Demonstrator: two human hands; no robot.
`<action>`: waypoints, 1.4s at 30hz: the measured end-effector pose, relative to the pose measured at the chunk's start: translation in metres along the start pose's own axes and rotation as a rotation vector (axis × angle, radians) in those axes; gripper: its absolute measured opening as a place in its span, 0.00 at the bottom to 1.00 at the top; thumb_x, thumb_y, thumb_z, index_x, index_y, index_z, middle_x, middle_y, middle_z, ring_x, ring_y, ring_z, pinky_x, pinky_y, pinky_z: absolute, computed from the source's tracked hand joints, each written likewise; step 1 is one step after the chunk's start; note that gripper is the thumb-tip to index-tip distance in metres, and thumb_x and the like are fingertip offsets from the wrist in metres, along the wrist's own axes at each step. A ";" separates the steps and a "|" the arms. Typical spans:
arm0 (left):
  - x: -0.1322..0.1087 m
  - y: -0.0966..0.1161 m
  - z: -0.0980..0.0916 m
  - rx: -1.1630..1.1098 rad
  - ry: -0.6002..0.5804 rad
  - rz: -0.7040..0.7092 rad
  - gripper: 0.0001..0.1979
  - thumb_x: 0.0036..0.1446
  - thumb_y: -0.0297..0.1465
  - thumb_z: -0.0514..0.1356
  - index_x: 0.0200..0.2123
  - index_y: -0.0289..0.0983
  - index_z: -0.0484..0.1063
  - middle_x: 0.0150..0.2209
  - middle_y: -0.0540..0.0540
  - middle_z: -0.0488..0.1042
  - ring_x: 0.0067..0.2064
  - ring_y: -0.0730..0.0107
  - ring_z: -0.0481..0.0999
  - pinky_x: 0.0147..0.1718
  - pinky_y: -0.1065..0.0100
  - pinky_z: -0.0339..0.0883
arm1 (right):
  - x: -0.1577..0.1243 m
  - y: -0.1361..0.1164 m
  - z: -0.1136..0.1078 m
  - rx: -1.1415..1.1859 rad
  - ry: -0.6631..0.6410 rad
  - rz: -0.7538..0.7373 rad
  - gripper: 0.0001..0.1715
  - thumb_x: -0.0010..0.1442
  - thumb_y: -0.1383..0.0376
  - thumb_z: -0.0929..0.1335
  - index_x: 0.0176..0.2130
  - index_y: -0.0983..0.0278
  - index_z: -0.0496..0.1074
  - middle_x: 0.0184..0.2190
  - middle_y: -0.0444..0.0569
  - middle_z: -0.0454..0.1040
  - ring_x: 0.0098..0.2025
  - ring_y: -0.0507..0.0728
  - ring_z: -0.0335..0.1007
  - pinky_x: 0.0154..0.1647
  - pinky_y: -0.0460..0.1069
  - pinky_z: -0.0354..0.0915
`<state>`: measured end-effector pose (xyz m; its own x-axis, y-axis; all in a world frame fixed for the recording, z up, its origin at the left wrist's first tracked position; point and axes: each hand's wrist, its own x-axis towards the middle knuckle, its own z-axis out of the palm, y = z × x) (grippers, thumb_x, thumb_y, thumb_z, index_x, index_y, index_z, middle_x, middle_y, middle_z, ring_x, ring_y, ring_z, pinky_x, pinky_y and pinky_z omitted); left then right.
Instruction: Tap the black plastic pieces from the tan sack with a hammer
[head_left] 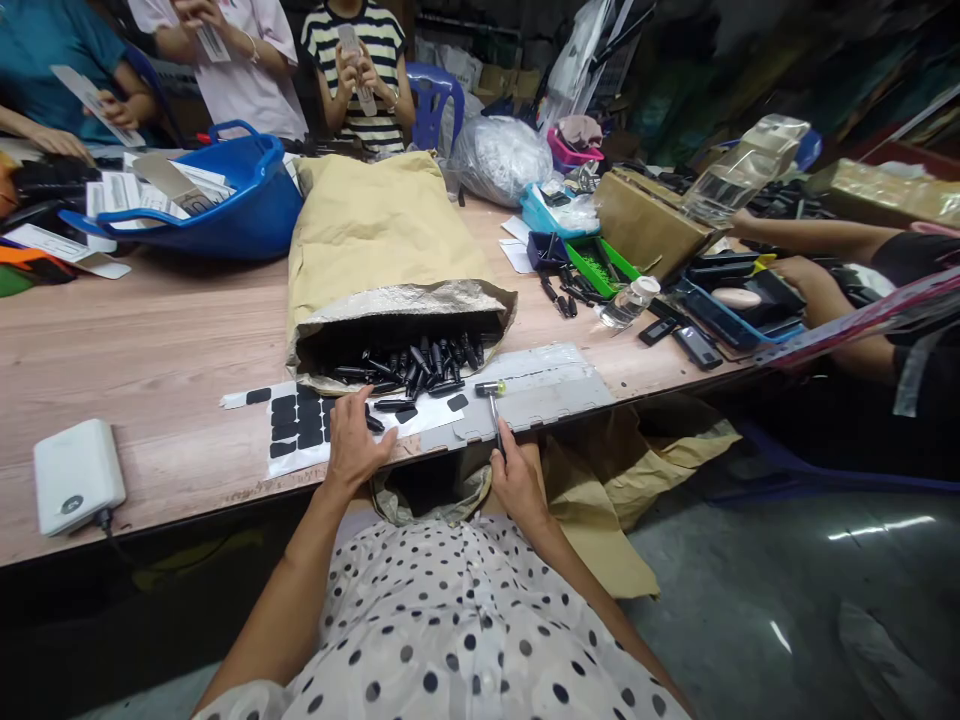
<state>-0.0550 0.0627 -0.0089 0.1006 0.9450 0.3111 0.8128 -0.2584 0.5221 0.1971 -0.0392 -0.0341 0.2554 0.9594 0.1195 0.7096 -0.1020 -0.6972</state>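
Note:
My left hand (pixel 354 440) rests at the table's front edge, its fingers and spread thumb curved around a small black plastic piece (pixel 374 421); its lower fingers are hidden. In my right hand (pixel 516 478) is a small hammer (pixel 491 390) with a black and yellow-green head, its head low over a grey cardboard sheet (pixel 540 390). Beside my left hand lies a white sheet of black stickers (pixel 285 418). Many similar black pieces (pixel 427 362) spill from the mouth of a large brown paper sack (pixel 375 220).
A white power bank (pixel 79 478) with a cable sits at left. Behind it stands a blue basket (pixel 247 200) of white boxes. To the right are a green tray (pixel 596 265), a clear bottle (pixel 630 302) and a co-worker's arms (pixel 817 290). Several people work across the table.

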 end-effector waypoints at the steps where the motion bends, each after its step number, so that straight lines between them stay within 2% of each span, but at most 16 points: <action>1: -0.002 -0.004 -0.004 -0.013 -0.002 0.026 0.32 0.48 0.32 0.62 0.58 0.37 0.65 0.51 0.38 0.70 0.54 0.48 0.68 0.56 0.49 0.64 | 0.000 0.000 0.000 0.004 0.001 -0.007 0.34 0.66 0.64 0.58 0.68 0.71 0.62 0.59 0.60 0.74 0.58 0.63 0.74 0.55 0.52 0.72; 3: -0.005 -0.013 -0.011 -0.017 -0.023 0.057 0.26 0.48 0.29 0.60 0.53 0.38 0.69 0.49 0.40 0.71 0.53 0.50 0.69 0.55 0.51 0.64 | 0.000 0.001 -0.001 0.009 0.002 -0.023 0.34 0.66 0.64 0.59 0.68 0.70 0.62 0.60 0.59 0.73 0.59 0.62 0.73 0.58 0.52 0.71; 6: -0.009 -0.023 -0.017 0.013 -0.066 0.051 0.15 0.52 0.31 0.59 0.44 0.40 0.75 0.45 0.42 0.74 0.49 0.52 0.71 0.51 0.53 0.66 | 0.001 0.002 -0.001 0.016 0.002 -0.034 0.34 0.66 0.65 0.59 0.68 0.69 0.62 0.60 0.59 0.74 0.59 0.63 0.73 0.59 0.53 0.71; 10: -0.009 -0.022 -0.014 0.064 -0.087 0.005 0.08 0.56 0.34 0.62 0.38 0.43 0.79 0.39 0.43 0.76 0.44 0.53 0.71 0.43 0.56 0.65 | 0.001 0.002 -0.001 0.052 0.010 -0.030 0.34 0.65 0.65 0.60 0.68 0.68 0.63 0.61 0.58 0.73 0.61 0.63 0.71 0.60 0.54 0.70; 12: -0.008 -0.012 -0.008 0.060 -0.116 0.037 0.07 0.57 0.35 0.62 0.38 0.44 0.80 0.37 0.44 0.77 0.43 0.54 0.72 0.41 0.57 0.64 | 0.001 0.002 -0.002 0.076 0.012 -0.027 0.33 0.65 0.65 0.60 0.67 0.67 0.64 0.61 0.56 0.72 0.62 0.62 0.71 0.61 0.53 0.69; 16: -0.002 0.023 0.015 0.001 -0.183 0.157 0.07 0.59 0.35 0.63 0.40 0.43 0.80 0.37 0.45 0.77 0.40 0.58 0.72 0.40 0.60 0.64 | 0.003 0.001 -0.005 0.090 0.003 -0.007 0.33 0.64 0.64 0.61 0.67 0.66 0.64 0.59 0.55 0.75 0.59 0.61 0.73 0.59 0.53 0.70; 20: 0.007 0.046 0.037 -0.046 -0.208 0.179 0.06 0.60 0.33 0.63 0.39 0.42 0.79 0.37 0.45 0.75 0.42 0.58 0.72 0.42 0.60 0.67 | 0.004 0.002 -0.007 0.065 0.020 -0.008 0.32 0.64 0.63 0.62 0.65 0.66 0.66 0.56 0.57 0.77 0.56 0.63 0.74 0.57 0.55 0.71; 24: 0.010 0.041 0.041 -0.140 -0.187 0.166 0.11 0.56 0.32 0.65 0.43 0.41 0.77 0.39 0.46 0.75 0.44 0.59 0.73 0.45 0.61 0.69 | 0.004 0.006 -0.007 0.034 0.034 -0.025 0.33 0.62 0.60 0.66 0.65 0.63 0.67 0.49 0.56 0.79 0.51 0.64 0.75 0.53 0.57 0.73; 26: 0.007 0.034 0.039 -0.184 -0.171 0.159 0.13 0.54 0.32 0.67 0.44 0.41 0.76 0.40 0.46 0.75 0.44 0.58 0.73 0.44 0.61 0.70 | 0.003 0.008 -0.007 0.036 0.039 -0.041 0.33 0.62 0.60 0.67 0.64 0.62 0.68 0.49 0.56 0.78 0.51 0.64 0.75 0.53 0.58 0.73; 31: 0.002 0.030 0.036 -0.196 -0.158 0.137 0.06 0.58 0.30 0.62 0.40 0.41 0.77 0.38 0.45 0.74 0.44 0.58 0.72 0.45 0.58 0.70 | 0.004 0.013 -0.006 0.045 0.074 -0.072 0.30 0.64 0.62 0.63 0.64 0.64 0.68 0.54 0.57 0.77 0.55 0.64 0.74 0.55 0.57 0.71; 35: 0.005 0.036 0.040 -0.173 -0.200 0.135 0.07 0.59 0.31 0.61 0.40 0.41 0.78 0.36 0.45 0.74 0.42 0.58 0.71 0.44 0.58 0.68 | 0.004 0.018 -0.016 0.056 0.091 0.018 0.29 0.64 0.63 0.61 0.62 0.65 0.71 0.49 0.56 0.80 0.51 0.63 0.77 0.54 0.57 0.72; 38: 0.008 0.038 0.040 -0.178 -0.228 0.144 0.07 0.58 0.31 0.62 0.40 0.42 0.78 0.35 0.46 0.75 0.41 0.59 0.71 0.43 0.58 0.67 | 0.000 0.011 -0.026 0.113 0.074 0.061 0.29 0.65 0.62 0.60 0.62 0.64 0.71 0.44 0.55 0.82 0.45 0.62 0.79 0.52 0.56 0.73; 42: 0.011 0.037 0.038 -0.207 -0.266 0.122 0.07 0.56 0.30 0.64 0.39 0.42 0.79 0.35 0.48 0.76 0.40 0.61 0.71 0.42 0.60 0.66 | -0.011 -0.012 -0.032 0.186 0.017 0.020 0.28 0.66 0.60 0.62 0.62 0.64 0.71 0.45 0.52 0.82 0.44 0.59 0.79 0.50 0.53 0.74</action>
<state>-0.0024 0.0714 -0.0162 0.3582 0.9166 0.1776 0.6549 -0.3822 0.6519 0.2069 -0.0565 -0.0040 0.2800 0.9531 0.1151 0.5707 -0.0688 -0.8183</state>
